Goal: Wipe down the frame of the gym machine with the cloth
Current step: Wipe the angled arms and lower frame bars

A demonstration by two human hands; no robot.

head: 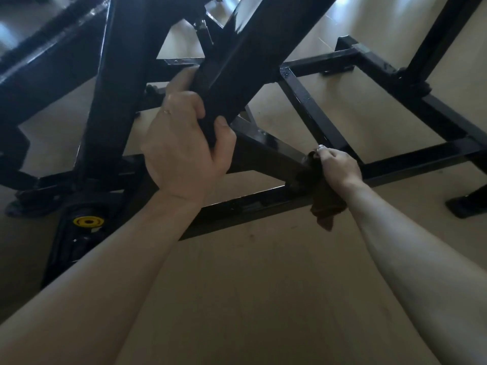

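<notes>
Beige floor [263, 285], smooth and lightly scuffed, fills the lower half of the head view and shows through every gap in the machine, with pale patches of light reflected on it near the top edge.

Across that floor spreads the black steel frame [326, 111] of the gym machine, built of square tubes welded into a low base of rectangles, with thicker slanted beams rising toward the camera. A yellow round cap [88, 221] sits on a black cylindrical part at the lower left of the frame. A black foot [465, 206] rests on the floor at the right.

The left hand [181, 143] grips the lower end of a thick slanted beam [224, 83]: the fingers are curled over its left side and the thumb is wrapped round its bottom edge, so the hand is clamped on the tube. A thin ring shows on one finger.

The right hand [340, 167] is farther away and lower, at the joint where a diagonal tube meets the near base rail [237, 209]. Its fingers are bunched together, clutching a dark brown cloth [320, 191] and holding it against the joint. A silver ring glints on one finger. The cloth is wadded over the top of the rail and a loose corner hangs below the rail's near edge.

Both bare forearms reach in from the bottom of the view.
</notes>
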